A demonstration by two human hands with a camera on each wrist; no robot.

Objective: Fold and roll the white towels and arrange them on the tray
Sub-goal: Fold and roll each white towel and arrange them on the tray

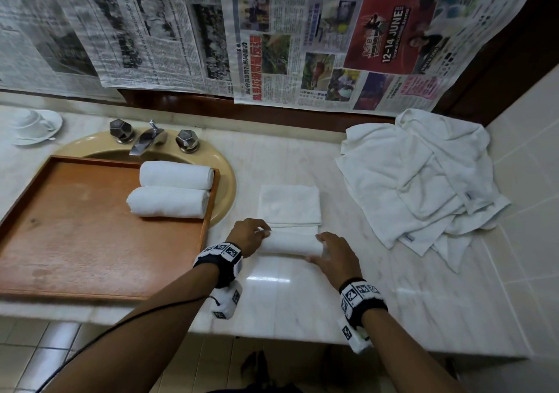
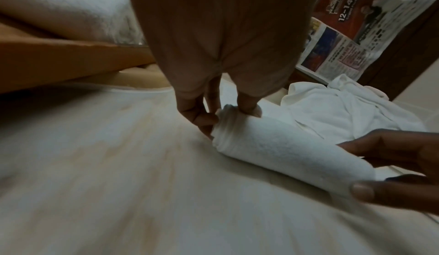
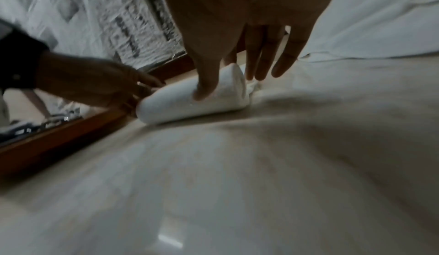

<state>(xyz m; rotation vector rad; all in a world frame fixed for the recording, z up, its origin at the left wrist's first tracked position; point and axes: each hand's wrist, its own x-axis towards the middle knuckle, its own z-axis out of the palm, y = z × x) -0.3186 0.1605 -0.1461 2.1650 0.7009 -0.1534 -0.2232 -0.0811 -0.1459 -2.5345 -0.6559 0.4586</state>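
Observation:
A folded white towel [image 1: 289,205] lies on the marble counter, its near end wound into a roll [image 1: 290,243]. My left hand [image 1: 264,235] pinches the roll's left end [image 2: 225,125] between thumb and fingers. At the roll's right end my right hand [image 1: 322,249] has its thumb pressed on the roll [image 3: 194,101], and its straight fingers [image 3: 266,59] reach down just past that end. The wooden tray [image 1: 75,226] sits to the left, carrying two rolled towels [image 1: 174,175] [image 1: 169,202] side by side at its far right corner.
A loose heap of white towels [image 1: 423,181] covers the counter's right side against the tiled wall. The tray partly covers a beige sink [image 1: 225,193] with a metal faucet [image 1: 148,138]. A cup on a saucer [image 1: 33,125] stands far left. Newspaper covers the back wall.

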